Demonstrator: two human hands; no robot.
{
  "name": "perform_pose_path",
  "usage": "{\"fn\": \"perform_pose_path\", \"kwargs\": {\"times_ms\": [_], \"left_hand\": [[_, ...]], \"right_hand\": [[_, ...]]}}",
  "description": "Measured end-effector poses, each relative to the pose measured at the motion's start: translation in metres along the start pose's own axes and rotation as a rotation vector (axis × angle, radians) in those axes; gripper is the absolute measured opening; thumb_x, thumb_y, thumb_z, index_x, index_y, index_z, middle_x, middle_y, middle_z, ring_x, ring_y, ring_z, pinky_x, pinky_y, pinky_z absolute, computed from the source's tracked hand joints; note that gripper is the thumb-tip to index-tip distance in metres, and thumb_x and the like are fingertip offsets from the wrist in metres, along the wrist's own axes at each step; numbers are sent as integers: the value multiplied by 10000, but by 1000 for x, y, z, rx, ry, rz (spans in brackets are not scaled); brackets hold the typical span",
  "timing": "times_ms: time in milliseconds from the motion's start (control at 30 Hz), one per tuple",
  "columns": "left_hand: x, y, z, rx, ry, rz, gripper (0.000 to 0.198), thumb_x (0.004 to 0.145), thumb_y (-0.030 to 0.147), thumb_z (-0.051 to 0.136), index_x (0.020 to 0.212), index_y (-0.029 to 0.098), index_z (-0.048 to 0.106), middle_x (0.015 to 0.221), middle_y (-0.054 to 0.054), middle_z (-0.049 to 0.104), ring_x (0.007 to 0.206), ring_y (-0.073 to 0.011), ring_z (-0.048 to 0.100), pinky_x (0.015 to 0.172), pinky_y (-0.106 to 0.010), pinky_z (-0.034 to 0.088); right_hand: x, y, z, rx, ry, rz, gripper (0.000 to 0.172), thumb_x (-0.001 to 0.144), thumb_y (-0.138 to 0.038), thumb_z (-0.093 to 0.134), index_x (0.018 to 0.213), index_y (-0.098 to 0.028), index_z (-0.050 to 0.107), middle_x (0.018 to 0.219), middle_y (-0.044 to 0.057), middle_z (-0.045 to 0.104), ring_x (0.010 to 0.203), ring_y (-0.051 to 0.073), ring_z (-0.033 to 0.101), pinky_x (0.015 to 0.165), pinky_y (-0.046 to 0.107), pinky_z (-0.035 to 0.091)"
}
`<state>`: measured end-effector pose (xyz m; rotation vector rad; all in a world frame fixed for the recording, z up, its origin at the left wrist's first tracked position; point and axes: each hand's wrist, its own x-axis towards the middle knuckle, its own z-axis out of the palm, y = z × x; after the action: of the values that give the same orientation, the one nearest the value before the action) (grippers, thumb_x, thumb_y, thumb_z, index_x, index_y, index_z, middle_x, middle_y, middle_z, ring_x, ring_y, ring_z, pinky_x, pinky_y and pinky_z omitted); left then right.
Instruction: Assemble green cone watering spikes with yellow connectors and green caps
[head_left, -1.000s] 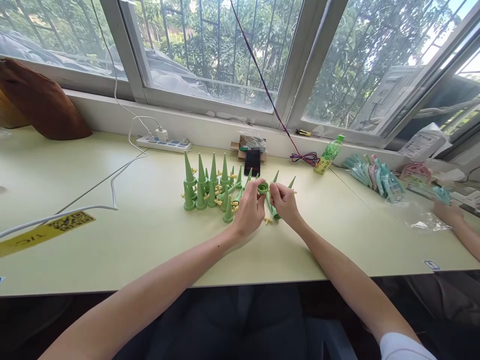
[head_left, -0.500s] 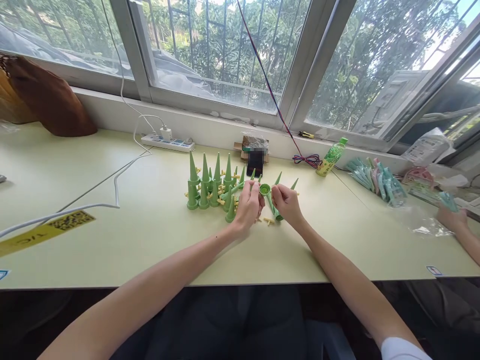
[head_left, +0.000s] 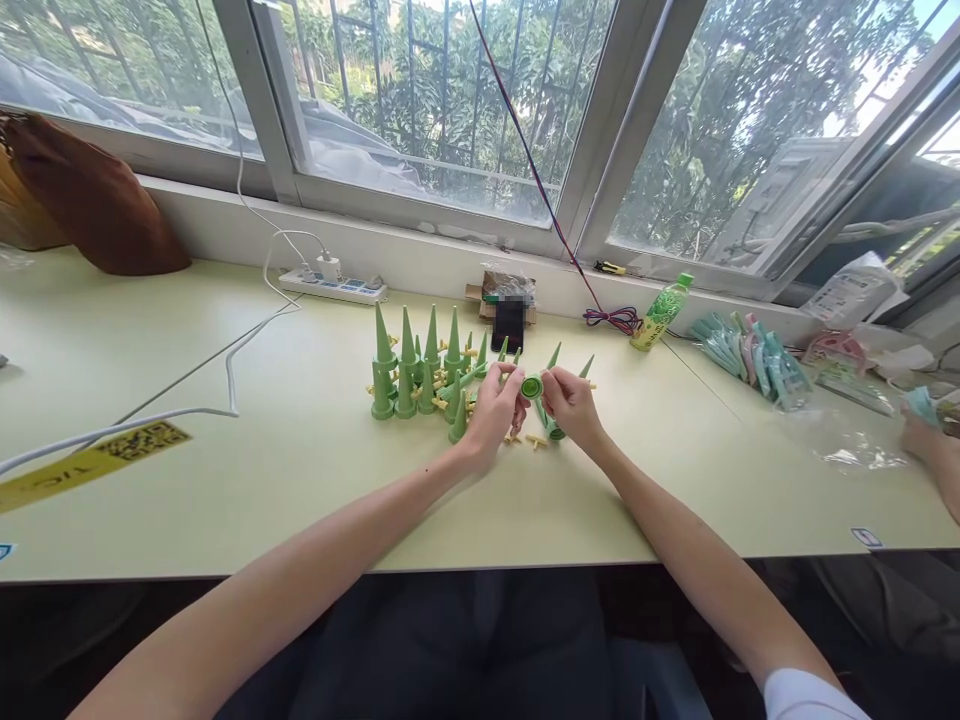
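Observation:
Both my hands meet over the pale green table [head_left: 300, 470] around one green cone spike [head_left: 532, 386], its round open end facing me. My left hand [head_left: 491, 410] pinches it from the left and my right hand [head_left: 571, 405] pinches it from the right; what the right fingertips press on is too small to name. Several green cone spikes [head_left: 409, 365] stand upright just left of my hands, with small yellow connector pieces [head_left: 534, 440] scattered among them and under my hands. More green spikes [head_left: 555, 355] lie behind my hands.
A black phone [head_left: 508, 325] leans by the window sill, a white power strip [head_left: 334, 287] with cable lies back left, a green bottle [head_left: 661, 312] back right. Packaged pastel items [head_left: 750, 350] and another person's hand [head_left: 926, 435] are at far right. A yellow label [head_left: 90, 465] lies left.
My hands stay together on the green spike, with its open end turned slightly and lowered. The other person's hand at far right has moved farther right.

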<state>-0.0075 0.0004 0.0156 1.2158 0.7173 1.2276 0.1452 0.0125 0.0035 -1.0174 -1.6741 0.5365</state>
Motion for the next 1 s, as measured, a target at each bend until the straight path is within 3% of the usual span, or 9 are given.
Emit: {"fn": "perform_pose_path", "kwargs": {"times_ms": [100, 267, 533, 700, 1000], "left_hand": [[-1, -1, 0, 43, -22, 54, 251, 938, 463, 509, 1001, 233, 432, 545, 99, 453, 352, -69, 398, 325, -179, 324], [-3, -3, 1, 91, -66, 137, 320, 927, 489, 538, 1100, 244, 426, 742, 73, 485, 380, -38, 466, 309, -168, 336], [-5, 0, 2, 120, -93, 156, 416, 919, 479, 565, 1219, 260, 377, 959, 7, 525, 452, -44, 568, 317, -162, 400], [-5, 1, 2, 142, -91, 185, 426, 912, 439, 584, 1236, 267, 366, 1074, -36, 575, 465, -41, 581, 325, -154, 414], [1, -7, 0, 172, -19, 175, 377, 933, 474, 526, 1194, 215, 443, 1037, -43, 605, 419, -34, 547, 307, -170, 389]], "right_hand": [[0, -2, 0, 13, 4, 18, 512, 937, -622, 468, 629, -225, 369, 499, -57, 377, 436, 90, 360, 439, 247, 274], [0, -2, -1, 44, 27, 29, 503, 945, -606, 468, 636, -224, 359, 500, -65, 343, 430, 86, 352, 423, 242, 268], [1, 0, -1, 76, 43, 52, 514, 938, -610, 478, 635, -221, 335, 523, -70, 307, 435, 75, 313, 416, 235, 284], [0, -3, 0, 75, 14, 33, 489, 955, -571, 476, 636, -214, 377, 511, -62, 361, 437, 81, 348, 428, 242, 285], [0, 0, 3, -27, 28, 5, 485, 972, -554, 454, 633, -217, 371, 512, -55, 380, 465, 93, 356, 463, 247, 294]]}}
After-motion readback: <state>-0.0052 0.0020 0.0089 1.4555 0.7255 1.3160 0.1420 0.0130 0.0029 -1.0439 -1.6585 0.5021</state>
